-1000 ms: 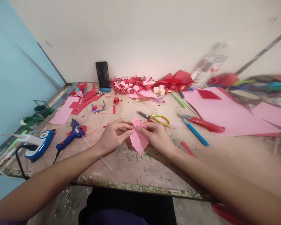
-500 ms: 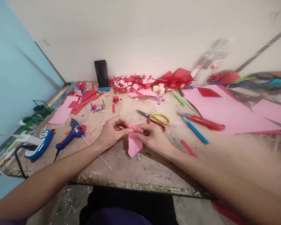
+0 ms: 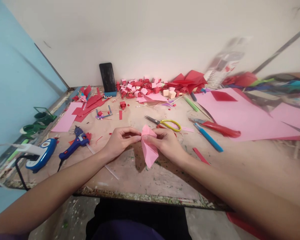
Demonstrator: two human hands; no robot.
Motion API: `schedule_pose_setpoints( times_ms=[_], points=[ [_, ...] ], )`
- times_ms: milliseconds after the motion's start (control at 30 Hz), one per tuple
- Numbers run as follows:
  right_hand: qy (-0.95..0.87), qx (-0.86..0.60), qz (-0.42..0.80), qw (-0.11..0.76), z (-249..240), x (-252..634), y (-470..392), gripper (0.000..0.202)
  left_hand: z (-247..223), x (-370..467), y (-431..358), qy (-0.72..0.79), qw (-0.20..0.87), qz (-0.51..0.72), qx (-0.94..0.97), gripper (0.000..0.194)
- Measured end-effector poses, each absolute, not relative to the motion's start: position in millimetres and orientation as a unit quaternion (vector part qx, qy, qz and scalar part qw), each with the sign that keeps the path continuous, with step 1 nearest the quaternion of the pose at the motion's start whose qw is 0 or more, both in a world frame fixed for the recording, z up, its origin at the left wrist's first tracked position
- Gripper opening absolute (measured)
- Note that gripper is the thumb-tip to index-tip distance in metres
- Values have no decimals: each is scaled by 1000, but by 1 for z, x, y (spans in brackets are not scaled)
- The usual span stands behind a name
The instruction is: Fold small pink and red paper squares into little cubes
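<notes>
A folded piece of pink paper (image 3: 150,155) is held upright between my two hands, above the front half of the table. My left hand (image 3: 121,141) pinches its left edge between thumb and fingers. From the other side, my right hand (image 3: 166,141) grips it, the thumb lying across the paper's middle and the fingers partly hidden behind. Just beyond the right hand lie scissors (image 3: 162,123) with yellow and red handles, their red loop mostly covered by that hand.
Left: a blue glue gun (image 3: 76,143) and a blue-and-white power strip (image 3: 43,155). Back: a phone (image 3: 107,77) on a stand, many small paper cubes (image 3: 137,88). Right: a red utility knife (image 3: 218,128), a blue pen (image 3: 208,137), pink sheets (image 3: 242,116) and a plastic bottle (image 3: 223,66).
The pink paper has turned and shifted slightly right, its upper part now standing above the fingers. My right hand has moved a little right and covers more of the scissors' red handle.
</notes>
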State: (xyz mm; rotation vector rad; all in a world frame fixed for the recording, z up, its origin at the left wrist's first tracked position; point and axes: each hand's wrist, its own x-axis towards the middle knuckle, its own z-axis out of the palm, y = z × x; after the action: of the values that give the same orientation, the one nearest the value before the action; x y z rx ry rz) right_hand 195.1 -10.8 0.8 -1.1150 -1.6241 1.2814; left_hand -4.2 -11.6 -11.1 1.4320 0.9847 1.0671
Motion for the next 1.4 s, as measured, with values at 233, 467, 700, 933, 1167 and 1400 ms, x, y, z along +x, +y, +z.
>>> schedule_pose_setpoints(
  times_ms=[233,467,700,933,1167,1400],
  points=[
    [-655,-419,498,383,-3,195,-11,39,-13,-4,-10,404,545,442,587,18],
    [-661,-406,503,380,-5,195,-11,39,-12,-6,-11,393,567,429,582,16],
    [-690,-403,453,395,-6,194,-11,35,-12,-4,-10,407,559,434,578,16],
    [-692,-401,446,403,-2,194,-12,38,-12,-5,-8,391,570,439,573,16],
    [-677,-414,453,406,0,194,-13,32,-10,-9,-9,382,543,436,608,16],
    [-728,-422,408,354,-4,194,-18,30,-1,-9,-15,400,440,385,706,14]
  ],
)
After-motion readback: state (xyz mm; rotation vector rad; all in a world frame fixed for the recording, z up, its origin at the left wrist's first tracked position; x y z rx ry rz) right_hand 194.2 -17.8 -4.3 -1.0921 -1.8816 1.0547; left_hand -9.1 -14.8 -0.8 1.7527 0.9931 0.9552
